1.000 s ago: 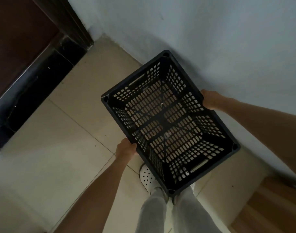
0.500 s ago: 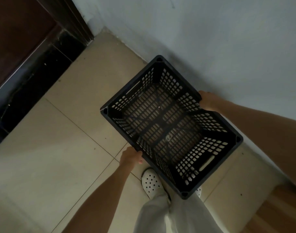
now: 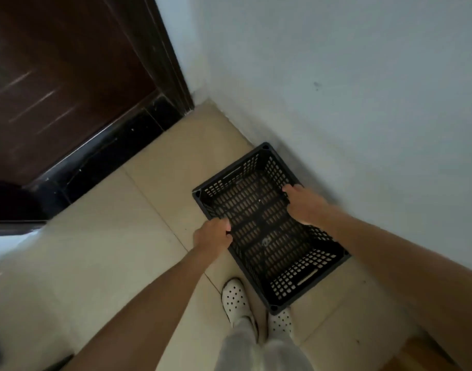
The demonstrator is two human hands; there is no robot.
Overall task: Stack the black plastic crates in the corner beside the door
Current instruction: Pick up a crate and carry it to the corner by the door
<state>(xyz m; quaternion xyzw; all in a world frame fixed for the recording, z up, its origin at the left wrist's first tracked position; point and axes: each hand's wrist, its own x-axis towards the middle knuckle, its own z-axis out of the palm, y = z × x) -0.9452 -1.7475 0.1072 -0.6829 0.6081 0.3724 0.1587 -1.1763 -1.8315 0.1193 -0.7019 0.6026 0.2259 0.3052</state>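
Observation:
One black plastic crate [image 3: 267, 231] with perforated walls and floor sits low against the pale wall, open side up, at or just above the tiled floor. My left hand [image 3: 212, 236] grips the rim of its left long side. On the opposite long side, next to the wall, my right hand [image 3: 305, 204] is closed over the rim. The crate's far corner points toward the corner beside the dark wooden door [image 3: 55, 76]. No other crate shows.
A black stone threshold [image 3: 109, 156] runs along the door's foot. The pale wall [image 3: 350, 89] stands close on the right. My feet in white perforated shoes [image 3: 236, 301] stand just behind the crate. Beige floor tiles [image 3: 95, 250] spread to the left.
Both hands have carried the crate down and forward, from about waist height to the floor by the wall. The view has tilted up, showing more of the door.

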